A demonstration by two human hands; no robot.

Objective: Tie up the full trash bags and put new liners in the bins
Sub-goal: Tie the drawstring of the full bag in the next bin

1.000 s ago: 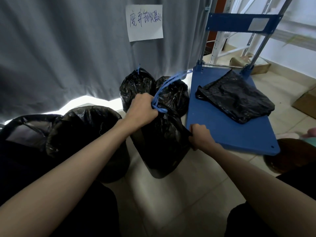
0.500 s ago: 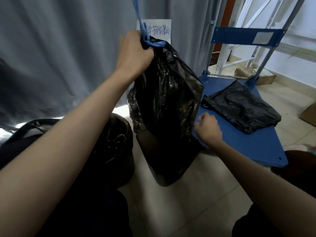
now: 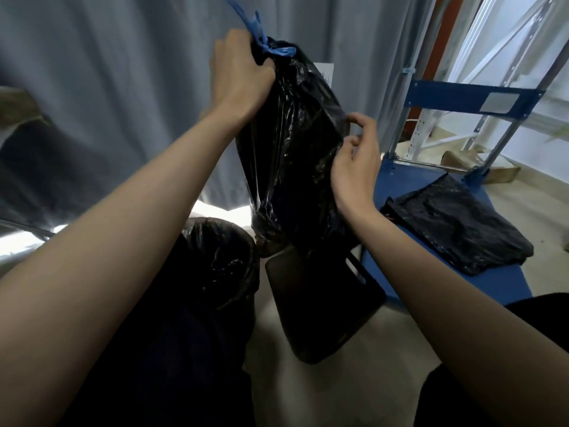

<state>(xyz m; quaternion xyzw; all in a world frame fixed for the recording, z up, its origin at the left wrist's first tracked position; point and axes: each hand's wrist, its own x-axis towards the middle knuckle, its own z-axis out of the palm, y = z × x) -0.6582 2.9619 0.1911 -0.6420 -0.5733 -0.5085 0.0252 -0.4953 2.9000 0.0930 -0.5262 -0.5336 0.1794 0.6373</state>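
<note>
One full black trash bag [image 3: 292, 149] hangs in the air at the centre, its neck cinched by one blue drawstring [image 3: 261, 41] that runs up toward 11 o'clock. The left hand [image 3: 237, 72] grips the gathered neck just below the knot, fingers wrapped round it. The right hand [image 3: 354, 161], at 3 o'clock of the bag, rests against the bag's side with fingers curled; whether it pinches the plastic cannot be told. Two bins are visible below: one dark empty bin [image 3: 320, 303] at 6 o'clock of the bag, tilted, and one bin with a black liner [image 3: 221, 257] at 7 o'clock. One blue platform cart [image 3: 409, 186] stands at 4 o'clock, carrying one flat folded black bag [image 3: 458, 226]. One grey curtain [image 3: 123, 87] fills the background from 9 to 12 o'clock, with one sheet of paper [image 3: 326, 70] partly hidden behind the bag.
</note>
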